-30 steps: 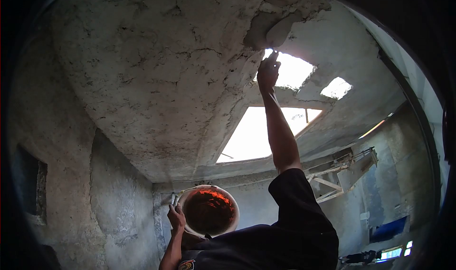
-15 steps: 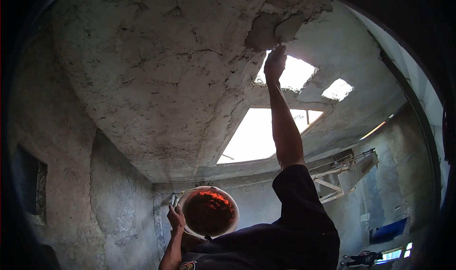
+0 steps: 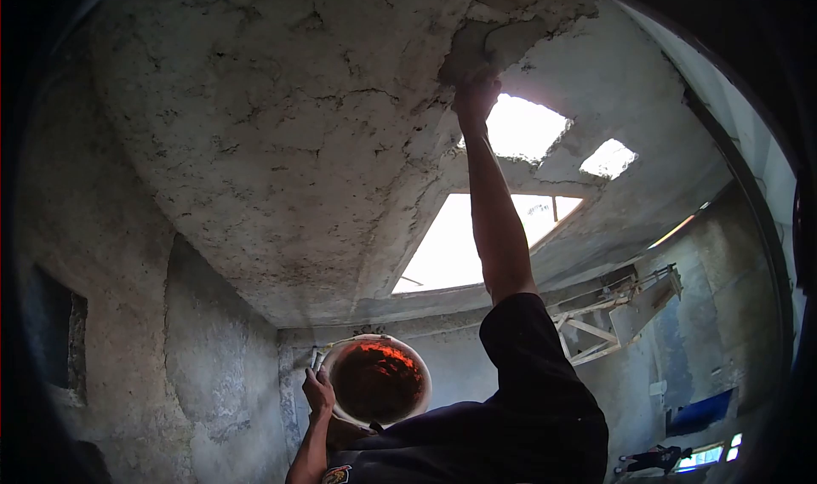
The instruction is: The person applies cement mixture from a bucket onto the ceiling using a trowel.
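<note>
My right hand (image 3: 478, 99) is raised high on an outstretched arm. Its fingers are bunched against a dark, damp-looking patch of mortar (image 3: 511, 43) at the broken edge of the concrete surface. What those fingers hold, if anything, I cannot make out. Low in the view, my left hand (image 3: 318, 392) is closed at the side of a round pale-rimmed bucket (image 3: 425, 382), gripping it by the rim. The bucket is tipped toward me, its inside dark with a bright orange-red area along the upper part.
Rough, cracked plaster (image 3: 272, 144) spreads over the left and top. Bright openings (image 3: 442, 246) lie behind my raised arm. A wooden frame (image 3: 587, 339) stands at the right, and a person (image 3: 655, 459) in dark clothes is far off at the lower right. A dark recess (image 3: 55, 331) is at left.
My right hand has moved left and slightly up, from the right side of the damp patch onto its lower left part. My left hand and the bucket stay almost in place.
</note>
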### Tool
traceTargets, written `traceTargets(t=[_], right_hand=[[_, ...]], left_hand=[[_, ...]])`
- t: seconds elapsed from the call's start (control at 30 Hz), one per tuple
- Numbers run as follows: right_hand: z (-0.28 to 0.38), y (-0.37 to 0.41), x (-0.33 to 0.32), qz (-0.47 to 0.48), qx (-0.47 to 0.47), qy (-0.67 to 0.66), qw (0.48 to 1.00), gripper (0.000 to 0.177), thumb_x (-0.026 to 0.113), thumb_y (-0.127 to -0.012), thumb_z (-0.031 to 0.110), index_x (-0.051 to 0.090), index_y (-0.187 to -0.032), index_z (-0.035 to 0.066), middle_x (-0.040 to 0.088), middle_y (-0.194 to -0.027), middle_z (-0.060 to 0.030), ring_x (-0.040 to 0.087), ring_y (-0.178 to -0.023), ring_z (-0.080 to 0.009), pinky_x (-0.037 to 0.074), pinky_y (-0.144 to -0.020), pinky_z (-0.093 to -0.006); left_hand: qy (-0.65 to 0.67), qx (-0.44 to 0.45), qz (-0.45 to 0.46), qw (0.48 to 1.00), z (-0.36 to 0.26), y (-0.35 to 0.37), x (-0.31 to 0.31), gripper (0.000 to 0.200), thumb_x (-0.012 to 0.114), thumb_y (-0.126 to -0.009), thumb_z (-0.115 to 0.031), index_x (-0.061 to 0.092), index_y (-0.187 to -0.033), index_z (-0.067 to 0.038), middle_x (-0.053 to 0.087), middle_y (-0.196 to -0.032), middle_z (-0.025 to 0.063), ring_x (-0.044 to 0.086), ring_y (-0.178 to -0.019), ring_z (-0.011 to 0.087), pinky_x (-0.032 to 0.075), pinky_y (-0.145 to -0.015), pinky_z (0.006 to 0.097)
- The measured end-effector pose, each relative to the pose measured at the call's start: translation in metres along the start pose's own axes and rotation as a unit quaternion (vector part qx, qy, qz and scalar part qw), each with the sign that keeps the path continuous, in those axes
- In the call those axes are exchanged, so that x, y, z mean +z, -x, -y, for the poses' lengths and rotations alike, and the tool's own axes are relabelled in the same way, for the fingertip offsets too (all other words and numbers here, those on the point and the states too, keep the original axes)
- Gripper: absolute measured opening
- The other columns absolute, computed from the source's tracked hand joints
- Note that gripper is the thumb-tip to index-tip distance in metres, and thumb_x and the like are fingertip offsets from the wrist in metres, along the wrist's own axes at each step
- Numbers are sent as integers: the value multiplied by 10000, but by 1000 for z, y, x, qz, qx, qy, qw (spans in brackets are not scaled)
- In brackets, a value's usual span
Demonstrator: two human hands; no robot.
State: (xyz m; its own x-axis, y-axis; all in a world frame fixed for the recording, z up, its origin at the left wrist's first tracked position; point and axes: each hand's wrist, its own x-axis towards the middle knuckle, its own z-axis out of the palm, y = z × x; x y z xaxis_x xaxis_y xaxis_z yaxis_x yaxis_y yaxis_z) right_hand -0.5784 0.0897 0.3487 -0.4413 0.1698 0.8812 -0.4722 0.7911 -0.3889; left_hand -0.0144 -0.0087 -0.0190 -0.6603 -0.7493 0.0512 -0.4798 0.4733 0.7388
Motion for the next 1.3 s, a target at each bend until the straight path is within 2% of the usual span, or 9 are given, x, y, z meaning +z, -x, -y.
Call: traceTargets(t=[0.1, 0.43, 0.63, 0.73, 0.8, 0.97, 1.03, 1.17, 1.3], right_hand=[[49, 1, -53, 75, 159, -164, 971, 538, 524, -797, 238, 335, -1184, -84, 454, -1066, -303, 482, -976, -423, 406, -845, -445], [57, 6, -53, 89, 152, -233, 956, 623, 514, -798, 241, 260, -1249, -107, 419, -1138, -317, 484, -1007, -395, 409, -860, -408], [66, 15, -55, 88, 92, -63, 990, 588, 488, -811, 228, 267, -1255, -89, 409, -1160, -317, 490, -979, -391, 411, -849, -411], [79, 20, -85, 134, 150, -260, 944, 583, 501, -808, 237, 291, -1246, -86, 436, -1137, -289, 495, -969, -380, 415, -838, -410], [38, 31, -47, 20, -104, -62, 992, 555, 538, -796, 232, 346, -1226, -63, 485, -1055, -240, 509, -942, -358, 418, -819, -412], [28, 38, -101, 85, -55, -75, 992, 492, 588, -777, 186, 414, -1186, -24, 527, -955, -182, 522, -874, -300, 429, -768, -371], [-12, 26, -98, 73, -88, -11, 993, 396, 531, -806, 195, 417, -1176, 110, 508, -990, -132, 505, -899, -294, 463, -714, -392], [-68, -6, -112, -4, -188, 0, 982, 278, 536, -839, 204, 437, -1076, 97, 569, -866, -145, 573, -789, -331, 466, -654, -412], [-89, -33, -122, 61, -137, 47, 988, 282, 454, -879, 340, 441, -971, 74, 602, -845, -188, 598, -760, -354, 486, -610, -427]], left_hand=[[8, 3, 1, 1000, 4, 3, 0, 287, 468, -866, -241, 475, -800, 38, 558, -716, 270, 543, -725, 437, 406, -591, 476], [-26, 18, -9, 999, 8, 1, 5, 312, 465, -865, -256, 482, -810, 50, 555, -734, 290, 538, -743, 449, 405, -608, 484], [-13, 2, -11, 1000, 7, 3, 4, 327, 456, -867, -265, 486, -831, 59, 558, -757, 293, 536, -758, 452, 406, -633, 486], [-23, 3, -7, 1000, 8, 4, 3, 331, 452, -868, -267, 489, -837, 60, 559, -767, 294, 535, -764, 452, 407, -641, 484], [-16, 4, -6, 1000, 8, 2, 3, 331, 452, -868, -267, 489, -839, 61, 559, -766, 293, 535, -763, 453, 407, -641, 484], [-20, -9, 9, 1000, 5, 3, -1, 330, 455, -869, -263, 490, -851, 64, 560, -778, 294, 536, -771, 453, 409, -648, 483], [-14, -13, 6, 1000, 5, 4, -1, 325, 458, -868, -258, 490, -853, 65, 560, -784, 296, 536, -777, 453, 411, -650, 482], [-4, -15, -1, 1000, 2, 2, -2, 316, 460, -865, -241, 499, -864, 73, 560, -778, 298, 537, -780, 451, 417, -643, 476], [21, -24, 1, 999, -1, 1, -2, 298, 466, -861, -233, 499, -843, 63, 558, -746, 291, 540, -757, 446, 414, -624, 476]])
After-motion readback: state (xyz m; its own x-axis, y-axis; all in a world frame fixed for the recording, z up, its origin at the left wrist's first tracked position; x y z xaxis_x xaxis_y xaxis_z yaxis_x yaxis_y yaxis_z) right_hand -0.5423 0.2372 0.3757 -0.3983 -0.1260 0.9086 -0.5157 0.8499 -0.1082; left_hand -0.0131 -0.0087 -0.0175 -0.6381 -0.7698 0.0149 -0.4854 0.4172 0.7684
